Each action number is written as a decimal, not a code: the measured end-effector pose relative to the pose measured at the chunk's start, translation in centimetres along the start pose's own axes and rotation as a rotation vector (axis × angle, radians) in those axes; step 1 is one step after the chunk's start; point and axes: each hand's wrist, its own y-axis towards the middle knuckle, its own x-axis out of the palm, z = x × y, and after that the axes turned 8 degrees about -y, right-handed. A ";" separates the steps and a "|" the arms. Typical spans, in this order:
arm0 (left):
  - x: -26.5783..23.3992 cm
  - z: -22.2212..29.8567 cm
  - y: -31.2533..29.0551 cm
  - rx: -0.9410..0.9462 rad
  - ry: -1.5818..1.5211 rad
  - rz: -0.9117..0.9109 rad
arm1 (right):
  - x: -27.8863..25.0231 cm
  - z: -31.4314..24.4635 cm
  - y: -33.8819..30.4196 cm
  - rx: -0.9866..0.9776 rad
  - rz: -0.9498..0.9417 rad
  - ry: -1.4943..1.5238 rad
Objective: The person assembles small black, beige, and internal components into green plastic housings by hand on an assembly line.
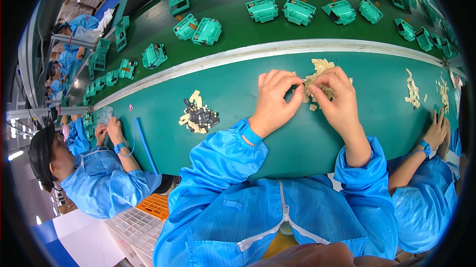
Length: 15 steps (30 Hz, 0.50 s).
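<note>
My left hand and my right hand meet over the green bench, thumb and index finger of each closed in a pinch. What sits between the fingertips is too small to make out. Just behind and under the fingers lies a loose pile of small beige pieces, partly hidden by my right hand. To the left of my hands, a heap of small black parts is mixed with more beige pieces. A blue band circles my left wrist.
Beyond a pale metal rail, a dark green conveyor carries several teal plastic housings. One person works at the left, beside a blue strip; another person's hand is at the right, near scattered beige bits.
</note>
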 end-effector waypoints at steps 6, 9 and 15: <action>0.4 0.7 0.3 0.118 0.116 -0.043 | 0.1 0.2 -0.3 -0.031 -0.020 -0.013; 0.4 0.8 0.4 0.157 0.147 -0.056 | 0.1 0.4 -0.4 -0.044 -0.032 -0.018; 0.9 1.1 0.5 0.201 0.184 -0.066 | -0.4 0.9 -0.4 -0.060 -0.061 -0.001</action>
